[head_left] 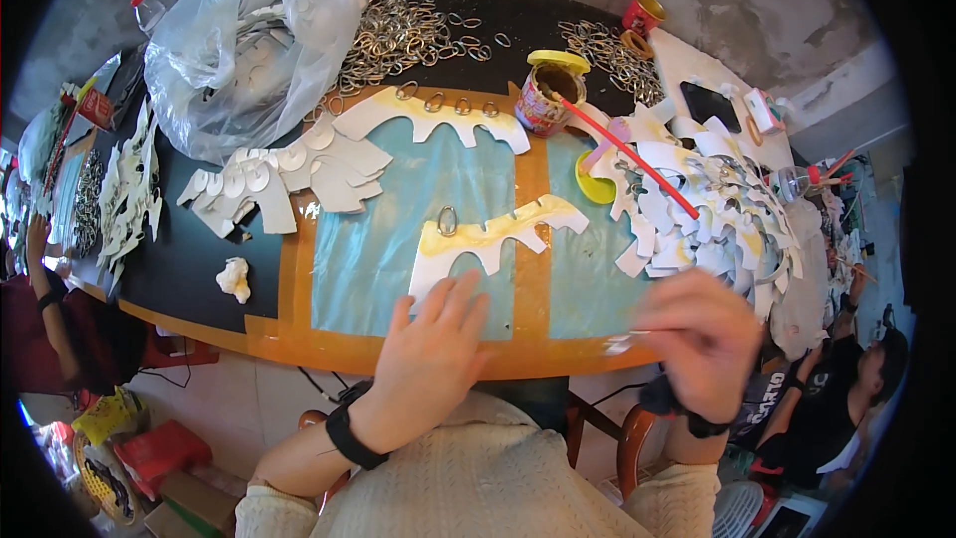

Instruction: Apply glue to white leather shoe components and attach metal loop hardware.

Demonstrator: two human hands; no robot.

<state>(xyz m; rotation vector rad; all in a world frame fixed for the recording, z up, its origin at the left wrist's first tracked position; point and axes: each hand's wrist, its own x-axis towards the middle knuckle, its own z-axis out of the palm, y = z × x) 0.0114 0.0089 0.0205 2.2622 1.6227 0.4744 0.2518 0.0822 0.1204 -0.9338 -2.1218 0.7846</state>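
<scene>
My left hand (433, 344) lies with fingers stretched out, their tips at the lower left end of a white cut-out piece (488, 251). That piece has a scalloped lower edge and a yellowish glue coating along its top. One oval metal ring (447, 222) sits on its glued left end. My right hand (702, 339) is over the near right table edge, blurred, its fingers pinched together. A small shiny blur shows by its fingertips, too smeared to name. Farther off, a similar glued piece (438, 118) carries several metal rings along its upper edge.
An uncovered glue tub (543, 112) stands at the back, near a red stick (637, 164). White pieces are heaped right (707, 199) and stacked left (289, 174). Loose rings (393, 35) lie by a clear plastic bag (224, 80). Other people (846, 399) sit at both sides.
</scene>
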